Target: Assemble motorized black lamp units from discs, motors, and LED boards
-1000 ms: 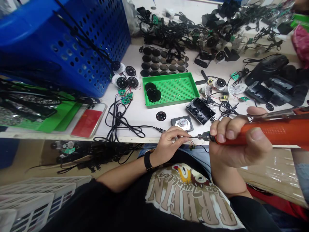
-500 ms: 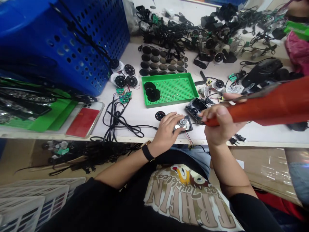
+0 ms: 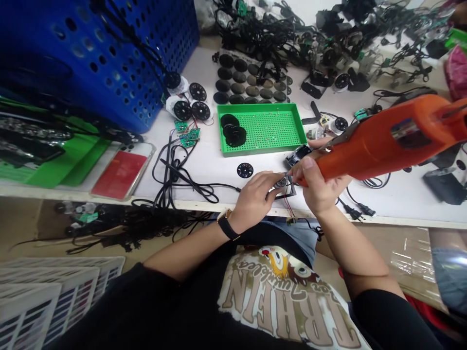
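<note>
Left hand [image 3: 253, 194] is closed, fingers pinching a small round silver metal motor part [image 3: 280, 183] at the near edge of the table [image 3: 204, 192]. The part sits over a dark square plate [image 3: 291, 190], with thin red wires [image 3: 288, 208] hanging off the near edge. Right hand [image 3: 317, 187] is closed around an orange electric screwdriver [image 3: 386, 141], which angles up and right. Its tip is at the silver part, touching or just beside it; can't tell which. Hands nearly touch.

Just far of the hands: black plastic housing [image 3: 297, 155], partly behind the right hand. Left of them: flat black printed dial disc [image 3: 245, 170]. Further far: green perforated tray [image 3: 262, 151] holding stacked black discs [image 3: 235, 136]. Beyond that, rows of dark round discs [image 3: 241, 78] and a tangled heap of black cables and parts [image 3: 262, 34].

Left side: blue perforated plastic crate [image 3: 109, 73], small green circuit boards [image 3: 188, 138], coiled black power cord [image 3: 171, 180], and a phone in a red case [image 3: 120, 175].
</note>
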`<move>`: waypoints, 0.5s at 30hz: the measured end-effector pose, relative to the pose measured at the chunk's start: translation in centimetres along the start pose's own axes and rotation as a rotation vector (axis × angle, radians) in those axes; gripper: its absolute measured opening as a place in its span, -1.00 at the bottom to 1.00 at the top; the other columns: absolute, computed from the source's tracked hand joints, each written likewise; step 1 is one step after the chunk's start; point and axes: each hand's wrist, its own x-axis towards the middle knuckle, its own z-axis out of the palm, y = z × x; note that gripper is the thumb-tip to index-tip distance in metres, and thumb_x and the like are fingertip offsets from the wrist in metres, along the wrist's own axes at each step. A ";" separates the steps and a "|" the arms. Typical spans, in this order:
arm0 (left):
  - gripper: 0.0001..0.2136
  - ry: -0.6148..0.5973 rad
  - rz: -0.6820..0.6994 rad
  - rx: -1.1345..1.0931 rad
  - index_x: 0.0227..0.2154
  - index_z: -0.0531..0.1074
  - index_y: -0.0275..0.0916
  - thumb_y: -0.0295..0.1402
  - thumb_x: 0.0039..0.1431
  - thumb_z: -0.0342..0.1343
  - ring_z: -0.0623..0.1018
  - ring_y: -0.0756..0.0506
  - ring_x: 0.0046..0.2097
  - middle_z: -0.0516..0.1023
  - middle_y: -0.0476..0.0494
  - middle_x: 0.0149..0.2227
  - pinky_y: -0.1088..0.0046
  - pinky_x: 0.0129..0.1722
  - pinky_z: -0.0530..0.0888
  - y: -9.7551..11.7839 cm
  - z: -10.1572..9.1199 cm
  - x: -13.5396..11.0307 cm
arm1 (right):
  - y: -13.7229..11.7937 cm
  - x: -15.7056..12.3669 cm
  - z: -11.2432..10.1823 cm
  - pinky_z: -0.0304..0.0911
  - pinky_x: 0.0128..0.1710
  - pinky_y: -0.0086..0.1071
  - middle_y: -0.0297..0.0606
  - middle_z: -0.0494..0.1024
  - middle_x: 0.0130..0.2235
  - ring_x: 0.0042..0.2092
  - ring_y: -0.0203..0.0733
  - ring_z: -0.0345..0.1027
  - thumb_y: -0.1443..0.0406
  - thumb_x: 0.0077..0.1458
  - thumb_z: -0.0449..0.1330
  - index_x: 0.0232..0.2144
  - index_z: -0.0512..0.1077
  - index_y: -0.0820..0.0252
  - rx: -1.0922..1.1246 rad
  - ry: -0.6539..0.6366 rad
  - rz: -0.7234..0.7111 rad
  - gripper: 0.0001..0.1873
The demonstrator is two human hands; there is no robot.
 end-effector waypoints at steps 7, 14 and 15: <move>-0.71 -0.007 -0.010 -0.016 0.11 0.45 -0.19 -0.48 0.37 0.12 0.61 -0.18 0.12 0.66 -0.20 0.04 0.07 0.19 0.54 0.0 0.0 -0.1 | 0.3 0.1 0.3 0.49 -0.43 -0.25 -0.46 0.42 -0.51 -0.42 -0.18 0.48 0.11 0.04 0.43 -0.24 0.42 0.00 0.041 0.031 0.097 -0.69; -0.78 0.010 -0.014 0.009 0.02 0.47 -0.22 -0.47 0.36 0.12 0.61 -0.19 0.10 0.66 -0.22 0.01 0.11 0.15 0.56 -0.1 0.2 -0.2 | -0.1 0.4 1.1 0.49 -0.46 -0.25 -0.49 0.38 -0.58 -0.50 -0.21 0.43 0.12 0.03 0.41 -0.37 0.40 0.04 0.012 -0.066 0.127 -0.73; -0.79 0.021 -0.005 0.011 0.02 0.46 -0.23 -0.47 0.37 0.11 0.61 -0.19 0.09 0.66 -0.22 -0.01 0.12 0.13 0.56 -0.1 0.3 -0.2 | -0.1 0.5 1.1 0.48 -0.47 -0.26 -0.48 0.40 -0.58 -0.50 -0.21 0.42 0.13 0.00 0.42 -0.38 0.41 0.05 0.008 -0.073 0.150 -0.72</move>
